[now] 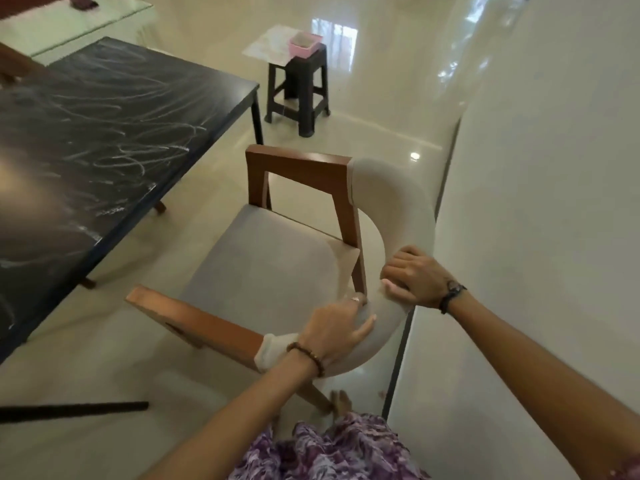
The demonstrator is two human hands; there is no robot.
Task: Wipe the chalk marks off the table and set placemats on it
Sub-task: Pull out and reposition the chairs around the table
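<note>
The dark table (86,140) on the left is covered in white chalk scribbles. To its right stands a wooden armchair (273,265) with a grey seat and a curved pale padded backrest. My left hand (337,332) grips the lower part of that backrest, fingers curled over its top. My right hand (412,275) grips the backrest a little higher up, near the wall. No placemat or cloth shows near my hands.
A dark plastic stool (298,88) carrying a pink tub (304,45) stands on the glossy floor beyond the chair. A white wall (536,237) runs close along the right. A glass-topped table (69,26) is at the back left. A dark bar (72,410) lies low left.
</note>
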